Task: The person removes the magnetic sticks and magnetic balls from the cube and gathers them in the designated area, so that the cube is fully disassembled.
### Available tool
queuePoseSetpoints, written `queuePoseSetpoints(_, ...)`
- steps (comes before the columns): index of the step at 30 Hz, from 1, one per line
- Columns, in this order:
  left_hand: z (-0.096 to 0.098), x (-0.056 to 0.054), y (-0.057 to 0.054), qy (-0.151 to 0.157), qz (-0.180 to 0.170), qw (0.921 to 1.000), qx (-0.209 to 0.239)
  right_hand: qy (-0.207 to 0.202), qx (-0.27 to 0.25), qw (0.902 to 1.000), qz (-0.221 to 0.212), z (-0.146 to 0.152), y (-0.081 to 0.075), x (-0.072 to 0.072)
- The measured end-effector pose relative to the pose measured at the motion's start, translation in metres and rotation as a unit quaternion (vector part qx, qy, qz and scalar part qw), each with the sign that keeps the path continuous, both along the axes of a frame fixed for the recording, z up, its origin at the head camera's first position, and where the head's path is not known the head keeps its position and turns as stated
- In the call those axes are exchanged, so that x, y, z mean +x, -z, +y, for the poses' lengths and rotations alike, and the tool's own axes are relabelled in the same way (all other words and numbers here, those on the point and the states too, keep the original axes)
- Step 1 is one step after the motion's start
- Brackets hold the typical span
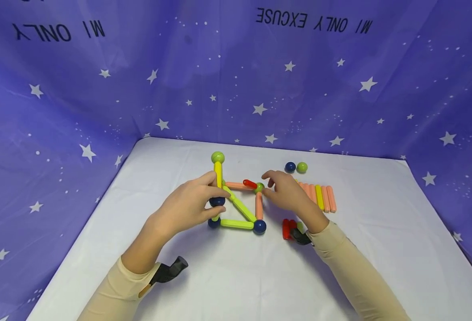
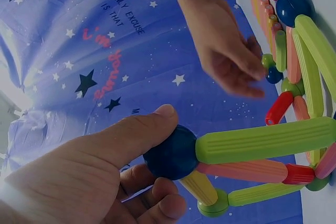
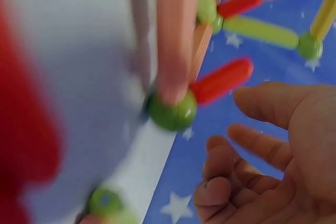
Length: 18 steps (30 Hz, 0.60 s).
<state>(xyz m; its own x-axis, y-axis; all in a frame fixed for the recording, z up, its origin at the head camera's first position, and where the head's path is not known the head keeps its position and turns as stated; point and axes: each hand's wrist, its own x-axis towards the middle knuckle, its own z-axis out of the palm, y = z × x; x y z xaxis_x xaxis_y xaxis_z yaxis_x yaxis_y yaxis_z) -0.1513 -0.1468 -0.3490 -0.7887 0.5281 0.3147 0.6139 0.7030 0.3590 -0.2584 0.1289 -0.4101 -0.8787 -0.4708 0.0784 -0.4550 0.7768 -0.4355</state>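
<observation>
Pinching a dark blue ball (image 2: 170,153) at the upper near-left corner of the rod frame (image 1: 242,208), the left grip (image 1: 188,203) holds it between thumb and fingers. Right of the frame hovers the right grip (image 1: 286,192), fingers loosely parted and holding nothing, near the frame's green ball (image 1: 260,187) with 1 red rod (image 1: 250,183) sticking out. The frame stands on the worktop (image 1: 228,276); right of it lie pink and yellow rods (image 1: 319,198) and, farther back, 2 loose balls (image 1: 290,167).
</observation>
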Motion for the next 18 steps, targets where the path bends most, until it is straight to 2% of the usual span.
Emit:
queuePoseSetpoints(5, -0.001, 0.0, 0.0, 0.002, 0.005, 1.0, 0.003, -0.065, 0.033, 0.9972, 0.015, -0.029, 0.001, -0.003)
queuePoseSetpoints(10, 0.0, 0.0, 0.0, 0.004, -0.004, 1.0, 0.005, -0.079, 0.055, 0.9954, 0.003, -0.043, 0.009, -0.005)
queuePoseSetpoints(13, 0.0, 0.0, 0.001, 0.003, -0.007, 1.0, 0.003, -0.072, 0.034, 0.9963, -0.031, -0.042, 0.012, -0.007)
queuePoseSetpoints(18, 0.0, -0.001, 0.001, 0.001, -0.008, 1.0, 0.003, -0.051, -0.03, 0.9932, -0.1, -0.036, 0.014, -0.01)
